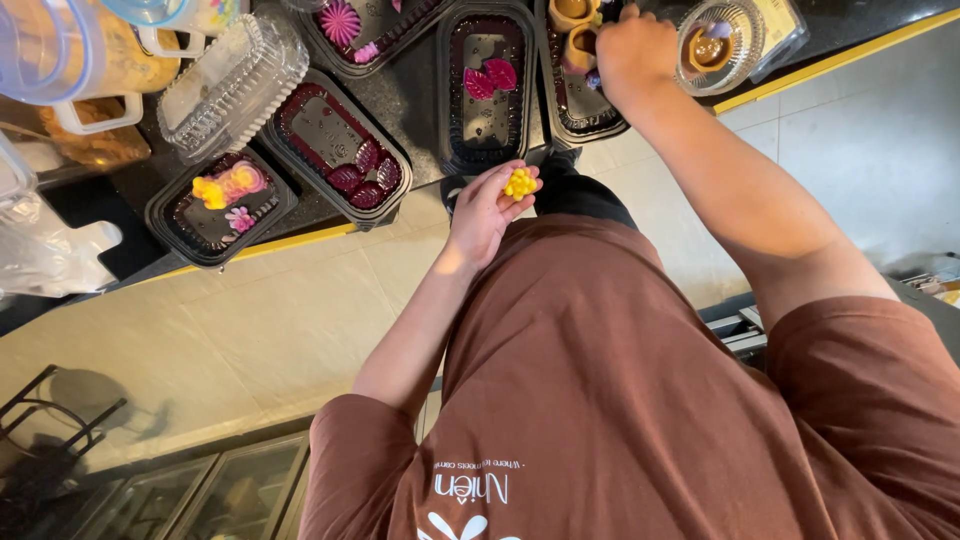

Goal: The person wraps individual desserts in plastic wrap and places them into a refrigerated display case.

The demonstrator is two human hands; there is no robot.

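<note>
Black counter (410,95): left hand (483,212) grip clamped on yellow sweet (519,183); right hand (634,52) outstretched, grip unclear.

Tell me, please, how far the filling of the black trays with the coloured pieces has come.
Partly done. Every black tray holds some pieces: the near-left tray has yellow and pink ones, the next tray several dark red ones. In hand: the left hand holds a yellow bumpy piece; the right hand reaches into the far tray. Much bare space remains.

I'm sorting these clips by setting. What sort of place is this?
Probably a sweet shop counter: black trays of flower-shaped sweets on a dark counter, the left hand holding a yellow sweet, a glass display case below.
</note>
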